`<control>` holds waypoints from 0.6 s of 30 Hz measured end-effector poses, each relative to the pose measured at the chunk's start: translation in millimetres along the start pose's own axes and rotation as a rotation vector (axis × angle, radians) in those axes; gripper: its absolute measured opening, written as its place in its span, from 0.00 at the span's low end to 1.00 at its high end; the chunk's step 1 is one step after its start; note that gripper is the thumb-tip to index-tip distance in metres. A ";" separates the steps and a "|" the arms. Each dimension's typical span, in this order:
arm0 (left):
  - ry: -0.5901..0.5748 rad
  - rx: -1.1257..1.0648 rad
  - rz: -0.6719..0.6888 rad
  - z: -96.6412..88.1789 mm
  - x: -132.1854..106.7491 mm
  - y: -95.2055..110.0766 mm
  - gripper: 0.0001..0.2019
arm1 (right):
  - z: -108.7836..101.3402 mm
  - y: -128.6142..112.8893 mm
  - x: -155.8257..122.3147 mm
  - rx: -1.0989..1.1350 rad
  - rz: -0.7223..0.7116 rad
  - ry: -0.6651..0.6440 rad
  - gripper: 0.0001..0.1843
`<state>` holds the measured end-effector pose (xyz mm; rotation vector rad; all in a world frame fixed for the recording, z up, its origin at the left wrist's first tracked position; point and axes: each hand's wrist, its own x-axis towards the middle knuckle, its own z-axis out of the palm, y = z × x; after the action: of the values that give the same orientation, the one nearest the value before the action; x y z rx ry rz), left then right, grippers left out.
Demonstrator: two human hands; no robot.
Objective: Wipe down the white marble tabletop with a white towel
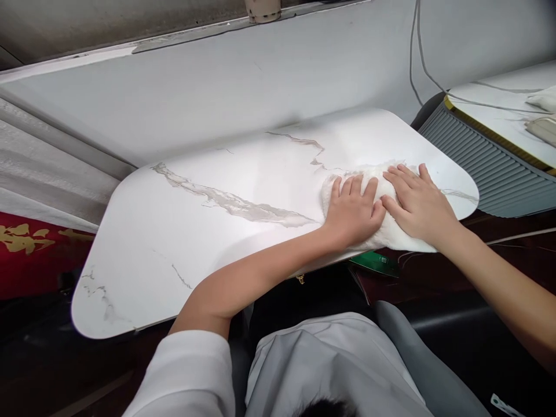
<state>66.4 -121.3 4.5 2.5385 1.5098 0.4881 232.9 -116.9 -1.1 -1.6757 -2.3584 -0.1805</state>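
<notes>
A white cloth (pixel 373 182), fluffy and folded, lies near the right end of the white marble-patterned tabletop (pixel 208 174). Part of it hangs at the front edge. My left hand (pixel 353 213) rests on the cloth's left side, palm down, fingers slightly bent and apart. On the right side of the cloth, my right hand (pixel 419 202) lies flat with its fingers spread. Its thumb comes close to the left hand's thumb. The cloth's underside is hidden, as are both palms.
Behind the tabletop runs a white wall with a ledge holding a beige container (pixel 263 10). Grey cables (pixel 419 52) hang at the upper right, above a ribbed grey cabinet (pixel 486 153). A curtain (pixel 43 162) and red fabric (pixel 37 255) are at left; a green object (pixel 376 263) sits below the front edge.
</notes>
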 end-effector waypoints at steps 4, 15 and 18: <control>0.019 -0.006 -0.034 -0.7 21.3 -20.5 0.24 | 9.9 4.2 31.9 0.071 -0.013 0.014 0.29; 0.008 -0.072 -0.169 0.0 126.1 -84.9 0.23 | 32.7 10.1 146.4 0.156 0.127 0.004 0.17; -0.017 -0.127 -0.262 1.4 151.6 -96.1 0.23 | 38.1 11.6 170.7 0.153 0.178 0.014 0.17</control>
<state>54.3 57.8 5.8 2.2030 1.7131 0.5052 185.8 51.7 7.3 -1.7903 -2.1396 0.0197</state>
